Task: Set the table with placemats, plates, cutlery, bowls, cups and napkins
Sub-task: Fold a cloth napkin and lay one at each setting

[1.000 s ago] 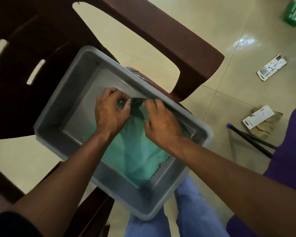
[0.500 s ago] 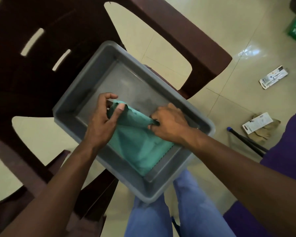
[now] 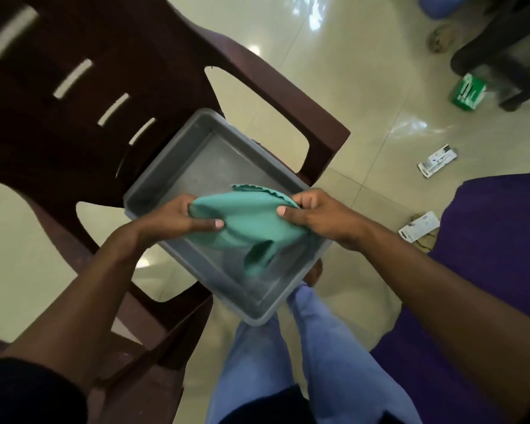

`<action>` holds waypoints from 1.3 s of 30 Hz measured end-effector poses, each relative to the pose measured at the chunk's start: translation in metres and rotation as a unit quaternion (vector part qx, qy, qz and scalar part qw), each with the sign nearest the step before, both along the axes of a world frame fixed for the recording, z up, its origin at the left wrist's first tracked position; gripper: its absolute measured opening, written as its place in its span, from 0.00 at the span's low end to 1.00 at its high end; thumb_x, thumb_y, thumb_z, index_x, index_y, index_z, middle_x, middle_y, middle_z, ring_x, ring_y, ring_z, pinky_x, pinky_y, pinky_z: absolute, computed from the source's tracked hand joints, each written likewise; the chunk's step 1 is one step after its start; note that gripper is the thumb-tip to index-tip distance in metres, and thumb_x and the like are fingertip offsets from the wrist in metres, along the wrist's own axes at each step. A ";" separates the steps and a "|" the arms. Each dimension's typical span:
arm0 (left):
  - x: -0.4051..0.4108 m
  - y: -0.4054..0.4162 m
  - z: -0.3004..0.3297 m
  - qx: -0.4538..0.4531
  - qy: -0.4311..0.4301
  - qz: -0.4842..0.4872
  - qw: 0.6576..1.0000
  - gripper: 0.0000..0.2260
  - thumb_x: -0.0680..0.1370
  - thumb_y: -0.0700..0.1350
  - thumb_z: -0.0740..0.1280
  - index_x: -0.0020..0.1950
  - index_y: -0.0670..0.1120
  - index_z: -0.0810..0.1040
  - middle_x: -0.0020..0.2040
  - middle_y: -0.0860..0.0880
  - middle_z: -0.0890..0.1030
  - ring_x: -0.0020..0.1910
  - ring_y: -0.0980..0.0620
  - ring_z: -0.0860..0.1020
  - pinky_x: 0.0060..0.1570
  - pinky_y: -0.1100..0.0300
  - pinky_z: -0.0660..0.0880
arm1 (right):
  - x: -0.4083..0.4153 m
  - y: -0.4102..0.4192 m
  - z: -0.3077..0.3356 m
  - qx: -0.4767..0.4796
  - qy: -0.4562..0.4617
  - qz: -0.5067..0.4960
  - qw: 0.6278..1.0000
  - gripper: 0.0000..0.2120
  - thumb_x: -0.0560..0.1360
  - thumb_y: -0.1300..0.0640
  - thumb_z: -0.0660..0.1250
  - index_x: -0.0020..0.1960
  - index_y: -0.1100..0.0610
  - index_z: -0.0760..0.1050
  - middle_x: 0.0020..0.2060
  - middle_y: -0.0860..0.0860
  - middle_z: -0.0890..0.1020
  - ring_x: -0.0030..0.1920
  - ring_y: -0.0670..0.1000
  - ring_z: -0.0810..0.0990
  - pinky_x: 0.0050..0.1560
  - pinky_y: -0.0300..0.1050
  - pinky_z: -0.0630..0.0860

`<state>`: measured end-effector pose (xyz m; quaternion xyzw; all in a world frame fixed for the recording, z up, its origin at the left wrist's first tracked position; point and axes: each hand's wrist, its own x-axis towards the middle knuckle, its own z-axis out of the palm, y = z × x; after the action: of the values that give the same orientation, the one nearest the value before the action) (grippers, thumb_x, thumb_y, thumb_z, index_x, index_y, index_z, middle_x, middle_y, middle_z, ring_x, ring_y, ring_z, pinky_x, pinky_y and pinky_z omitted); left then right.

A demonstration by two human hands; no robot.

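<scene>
While both hands pinch it, the green napkin (image 3: 245,218) hangs above the grey tub (image 3: 178,148) — fingers (image 3: 208,223) curled.

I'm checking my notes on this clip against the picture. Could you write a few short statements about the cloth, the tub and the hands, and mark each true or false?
1. Both hands hold the green cloth. True: the left hand and the right hand each grip one end.
2. The cloth lies flat on the bottom of the grey tub. False: it is lifted and bunched between the hands, over the tub.
3. The tub sits on the dark brown plastic chair. True.
4. The tub is full of plates and cups. False: none show in it; its visible bottom is bare.
5. The green box stands on the chair. False: it is on the floor, far right.
</scene>
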<state>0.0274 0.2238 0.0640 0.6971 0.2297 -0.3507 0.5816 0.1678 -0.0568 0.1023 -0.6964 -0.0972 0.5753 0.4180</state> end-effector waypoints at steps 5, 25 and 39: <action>0.000 0.005 0.063 -0.183 0.075 0.047 0.979 0.30 0.67 0.67 0.79 0.58 0.45 0.87 0.55 0.43 0.87 0.49 0.50 0.86 0.45 0.61 0.82 | 0.013 -0.015 0.056 0.024 0.021 -0.054 0.998 0.26 0.79 0.45 0.70 0.57 0.70 0.79 0.50 0.67 0.84 0.44 0.57 0.78 0.47 0.50 0.75; 0.009 -0.093 0.192 -0.517 -0.059 0.367 0.771 0.50 0.69 0.82 0.59 0.80 0.48 0.69 0.78 0.40 0.70 0.77 0.35 0.68 0.74 0.34 0.66 | 0.038 -0.074 0.213 0.195 0.089 -0.343 0.914 0.18 0.82 0.55 0.67 0.66 0.66 0.77 0.59 0.62 0.83 0.57 0.58 0.83 0.63 0.55 0.79; 0.057 -0.089 0.240 -0.050 -0.209 0.240 0.947 0.15 0.82 0.39 0.68 0.70 0.47 0.77 0.62 0.42 0.83 0.64 0.43 0.81 0.59 0.44 0.81 | 0.030 -0.126 0.229 0.077 -0.095 -0.437 0.891 0.14 0.80 0.58 0.70 0.64 0.60 0.80 0.60 0.57 0.82 0.62 0.59 0.80 0.61 0.56 0.81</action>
<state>0.0840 0.1344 0.3038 0.6489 0.2456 -0.0578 0.7178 0.1976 -0.1827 0.3310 -0.6854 0.1333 0.2558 0.6685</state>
